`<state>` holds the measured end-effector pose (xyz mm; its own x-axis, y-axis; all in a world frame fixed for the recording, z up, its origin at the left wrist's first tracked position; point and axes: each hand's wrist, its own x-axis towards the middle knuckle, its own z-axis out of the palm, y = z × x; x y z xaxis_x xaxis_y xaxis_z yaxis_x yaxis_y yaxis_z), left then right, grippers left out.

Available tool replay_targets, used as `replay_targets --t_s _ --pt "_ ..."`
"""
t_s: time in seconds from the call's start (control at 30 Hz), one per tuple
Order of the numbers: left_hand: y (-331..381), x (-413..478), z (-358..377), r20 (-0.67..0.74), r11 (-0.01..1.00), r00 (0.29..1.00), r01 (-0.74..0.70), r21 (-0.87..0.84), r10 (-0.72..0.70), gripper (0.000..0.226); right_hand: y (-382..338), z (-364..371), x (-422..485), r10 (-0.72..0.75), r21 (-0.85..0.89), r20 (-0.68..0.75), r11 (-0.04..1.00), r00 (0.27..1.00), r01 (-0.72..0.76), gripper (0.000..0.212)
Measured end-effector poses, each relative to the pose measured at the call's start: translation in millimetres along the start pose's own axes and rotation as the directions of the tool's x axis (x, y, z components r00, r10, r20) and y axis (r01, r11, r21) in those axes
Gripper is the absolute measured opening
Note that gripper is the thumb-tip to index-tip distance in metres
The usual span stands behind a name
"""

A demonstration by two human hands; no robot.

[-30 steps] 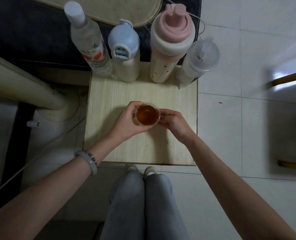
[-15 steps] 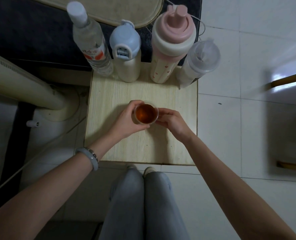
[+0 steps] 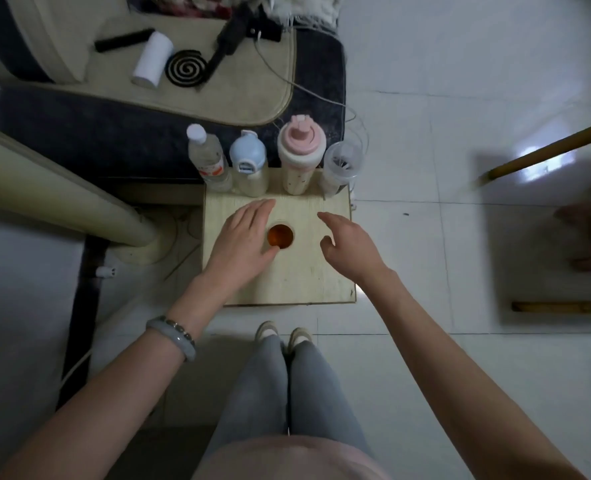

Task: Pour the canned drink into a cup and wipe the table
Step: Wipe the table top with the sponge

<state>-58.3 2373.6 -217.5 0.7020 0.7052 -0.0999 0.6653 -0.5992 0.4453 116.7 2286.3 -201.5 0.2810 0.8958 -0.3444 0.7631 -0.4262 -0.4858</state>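
We list: cup point(image 3: 280, 236) of amber drink, upright on tabletop point(image 3: 304, 282). Left grip point(image 3: 244, 237): fingers straight, empty, thumb perhaps touching the cup. Right grip point(image 3: 347, 244): slack, empty, set apart.

Cup point(image 3: 280, 236) of amber drink stands on table point(image 3: 304, 278). Left hand point(image 3: 242, 242), fingers straight, is just beside it. Right hand point(image 3: 347, 245), fingers relaxed, is apart. Four bottles point(image 3: 301, 157) line the far edge.

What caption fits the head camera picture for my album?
Left hand and right hand, open, flank a cup of brown drink on a wooden table.
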Motion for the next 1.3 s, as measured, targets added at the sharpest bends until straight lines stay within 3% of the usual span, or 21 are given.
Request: replay_targets --t_s 0.17,0.3,0.5,0.8,1.3 --pt "57.7 -19.0 -58.9 -0.035 0.962 0.984 -0.165 0.216 0.177 0.073 -29.4 -57.3 -66.9 -0.033 -0.195 -0.271 0.981 0.962 -0.021 0.044" --pt "106.1 -23.3 -87.0 -0.039 0.912 0.95 -0.286 0.293 0.31 0.075 -30.4 -93.2 -111.2 0.003 -0.202 -0.466 0.973 0.885 -0.109 0.046" --pt "183.4 -17.5 -88.2 -0.008 0.808 0.857 -0.483 0.338 0.516 0.08 -6.8 -129.4 -181.3 0.155 -0.163 -0.624 0.933 0.766 -0.322 0.058" --pt "320.3 -44.5 -42.7 0.086 0.601 0.65 -0.739 0.304 0.755 0.082 70.7 -145.1 -303.2 0.358 -0.037 -0.726 0.832 0.587 -0.554 0.053" --pt "592.9 -171.4 107.4 0.163 0.439 0.461 -0.885 0.155 0.872 0.083 265.9 -151.6 -564.4 0.532 0.118 -0.761 0.678 0.372 -0.726 0.057"
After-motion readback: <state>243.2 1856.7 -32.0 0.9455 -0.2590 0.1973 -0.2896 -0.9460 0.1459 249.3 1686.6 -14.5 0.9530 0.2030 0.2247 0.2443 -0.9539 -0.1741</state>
